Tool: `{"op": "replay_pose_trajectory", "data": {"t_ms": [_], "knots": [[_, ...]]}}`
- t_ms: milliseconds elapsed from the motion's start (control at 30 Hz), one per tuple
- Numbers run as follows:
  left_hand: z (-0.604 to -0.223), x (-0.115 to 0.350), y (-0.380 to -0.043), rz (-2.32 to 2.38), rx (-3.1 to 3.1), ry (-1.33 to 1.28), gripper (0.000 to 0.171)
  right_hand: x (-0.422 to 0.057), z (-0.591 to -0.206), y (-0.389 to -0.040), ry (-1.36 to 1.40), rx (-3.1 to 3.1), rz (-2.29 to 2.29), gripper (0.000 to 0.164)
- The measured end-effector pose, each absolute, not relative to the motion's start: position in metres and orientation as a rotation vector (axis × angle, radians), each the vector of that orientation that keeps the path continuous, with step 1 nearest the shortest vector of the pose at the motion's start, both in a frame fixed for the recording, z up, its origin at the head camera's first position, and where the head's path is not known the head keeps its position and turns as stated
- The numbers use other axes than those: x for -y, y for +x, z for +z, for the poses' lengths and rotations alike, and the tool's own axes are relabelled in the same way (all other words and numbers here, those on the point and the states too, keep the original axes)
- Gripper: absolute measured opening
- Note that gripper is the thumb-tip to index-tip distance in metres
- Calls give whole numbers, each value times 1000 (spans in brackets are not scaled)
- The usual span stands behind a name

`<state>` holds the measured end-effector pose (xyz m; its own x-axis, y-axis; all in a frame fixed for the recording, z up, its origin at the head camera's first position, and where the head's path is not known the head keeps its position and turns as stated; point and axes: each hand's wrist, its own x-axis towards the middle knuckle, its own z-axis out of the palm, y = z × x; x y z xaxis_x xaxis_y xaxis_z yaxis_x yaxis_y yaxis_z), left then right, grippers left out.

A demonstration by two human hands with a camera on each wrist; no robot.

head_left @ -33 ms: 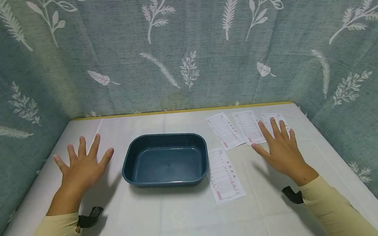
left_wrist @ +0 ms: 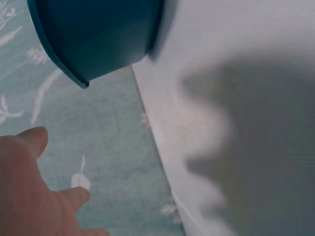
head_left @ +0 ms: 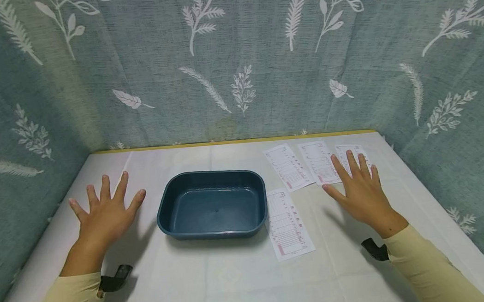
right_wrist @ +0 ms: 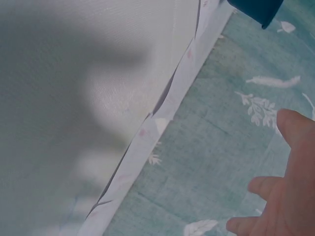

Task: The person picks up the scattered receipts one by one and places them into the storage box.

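Observation:
A dark blue rectangular plastic tub (head_left: 216,212) stands upright on the white-covered table, with nothing inside. To its left, my left hand (head_left: 104,219) is held palm down above the table, fingers spread, touching nothing. My right hand (head_left: 363,196) hovers on the right in the same way, casting a shadow. One printed paper slip (head_left: 289,224) lies against the tub's right side. Farther back lie three more: a tilted slip (head_left: 289,167), a middle slip (head_left: 318,161) and a right slip (head_left: 346,151), partly hidden by my right fingers.
The white tabletop (head_left: 233,281) ends at the back in a yellow edge (head_left: 225,143). Grey-green leaf-patterned cloth (head_left: 237,77) hangs behind it and on both sides. A dark wrist camera (head_left: 115,278) sits under my left wrist, another camera (head_left: 374,250) under my right.

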<state>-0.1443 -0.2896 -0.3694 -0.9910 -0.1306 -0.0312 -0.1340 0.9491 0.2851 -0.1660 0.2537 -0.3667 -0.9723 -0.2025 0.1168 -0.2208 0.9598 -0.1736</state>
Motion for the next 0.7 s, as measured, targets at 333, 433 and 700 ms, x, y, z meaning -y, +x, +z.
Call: {"op": "replay_pose_trajectory", "data": {"t_ms": [333, 433, 700], "knots": [[-373, 293, -136, 517, -3166, -201, 80, -244, -363, -162, 422, 2982, 414, 73], [-373, 288, -136, 737, -3191, -146, 65, -236, -362, -161, 520, 2908, 672, 54], [-380, 273, -144, 1433, -2831, 70, 50, -200, -360, -169, 658, 2806, 1169, 17]]}}
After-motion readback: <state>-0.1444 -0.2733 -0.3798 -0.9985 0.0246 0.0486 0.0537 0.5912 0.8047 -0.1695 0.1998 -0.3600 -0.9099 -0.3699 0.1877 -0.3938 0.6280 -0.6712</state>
